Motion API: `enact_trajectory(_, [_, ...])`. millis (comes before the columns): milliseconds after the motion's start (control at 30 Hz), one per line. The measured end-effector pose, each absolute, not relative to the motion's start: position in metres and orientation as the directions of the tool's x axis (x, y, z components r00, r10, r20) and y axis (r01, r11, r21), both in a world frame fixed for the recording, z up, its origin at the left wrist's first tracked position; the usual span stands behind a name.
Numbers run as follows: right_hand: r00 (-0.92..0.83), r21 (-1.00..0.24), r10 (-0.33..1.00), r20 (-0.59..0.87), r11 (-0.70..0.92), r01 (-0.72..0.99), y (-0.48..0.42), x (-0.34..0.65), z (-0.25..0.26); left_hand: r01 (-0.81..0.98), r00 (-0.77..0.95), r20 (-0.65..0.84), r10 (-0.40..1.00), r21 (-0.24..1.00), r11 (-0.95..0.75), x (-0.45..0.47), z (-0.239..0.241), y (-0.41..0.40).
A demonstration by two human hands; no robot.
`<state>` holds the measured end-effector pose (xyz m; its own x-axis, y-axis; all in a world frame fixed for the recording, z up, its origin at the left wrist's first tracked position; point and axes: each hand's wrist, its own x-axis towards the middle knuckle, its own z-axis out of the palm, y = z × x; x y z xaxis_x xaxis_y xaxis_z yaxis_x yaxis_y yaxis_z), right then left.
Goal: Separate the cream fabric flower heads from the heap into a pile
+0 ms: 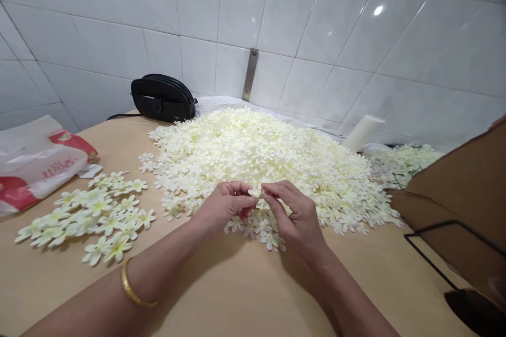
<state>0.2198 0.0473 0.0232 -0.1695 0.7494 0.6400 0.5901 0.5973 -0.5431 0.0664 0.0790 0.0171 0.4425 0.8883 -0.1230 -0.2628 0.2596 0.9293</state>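
I pinch a white flower (pixel 255 190) between the thumb and forefinger of my left hand (pixel 226 204), just over the front of a big flower heap (pixel 253 150). My right hand (pixel 296 217) meets it from the other side, thumb and forefinger curled in close; whether they grip the flower too, I cannot tell. A few loose blossoms (pixel 270 239) lie on the table (pixel 221 295) below my fingers. The heap spreads toward the table's back edge, where a black bag (pixel 164 99) sits to its left and a white roll (pixel 362 134) leans to its right. Nearer the left edge lies a smaller flower group (pixel 93 216), beside a red-and-white plastic bag (pixel 43 166). Brown cardboard (pixel 460 195) stands at the right.
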Motion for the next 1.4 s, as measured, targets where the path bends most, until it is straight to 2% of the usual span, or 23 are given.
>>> enact_trajectory(100, [-0.191,-0.552,0.753,0.629,0.606,0.573,0.0465,0.2161,0.0206,-0.288,0.485,-0.118,0.866,0.914,0.286,0.0659,0.0174,0.0786])
enact_trajectory(467, [-0.094,-0.578,0.768,0.634,0.551,0.602,0.0432,0.2126,0.0180,-0.303,0.615,-0.132,0.777,0.870,0.388,0.0653,0.0208,0.0778])
enact_trajectory(600, [-0.044,-0.667,0.813,0.580,0.506,0.547,0.0412,0.2106,0.0180,-0.286,0.612,-0.128,0.780,0.884,0.369,0.0658,0.0201,0.0772])
enact_trajectory(733, [-0.010,-0.803,0.889,0.458,0.418,0.424,0.0430,0.2122,0.0179,-0.289,0.589,-0.110,0.800,0.896,0.336,0.0651,0.0176,0.0786])
enact_trajectory(833, [-0.014,-0.847,0.913,0.408,0.384,0.369,0.0440,0.2132,0.0189,-0.301,0.586,-0.098,0.805,0.895,0.328,0.0649,0.0169,0.0791])
enact_trajectory(1000, [0.062,-0.804,0.880,0.471,0.399,0.441,0.0406,0.2099,0.0214,-0.296,0.598,-0.132,0.790,0.880,0.371,0.0660,0.0175,0.0778])
enact_trajectory(1100, [0.048,-0.766,0.852,0.522,0.443,0.466,0.0393,0.2082,0.0216,-0.305,0.605,-0.134,0.785,0.872,0.384,0.0661,0.0162,0.0783])
enact_trajectory(1300, [0.033,-0.872,0.932,0.361,0.325,0.366,0.0439,0.2113,0.0198,-0.323,0.564,-0.124,0.816,0.877,0.356,0.0664,0.0118,0.0814])
enact_trajectory(1400, [0.021,-0.884,0.944,0.330,0.301,0.357,0.0456,0.2126,0.0187,-0.286,0.552,-0.154,0.820,0.888,0.359,0.0677,0.0113,0.0808])
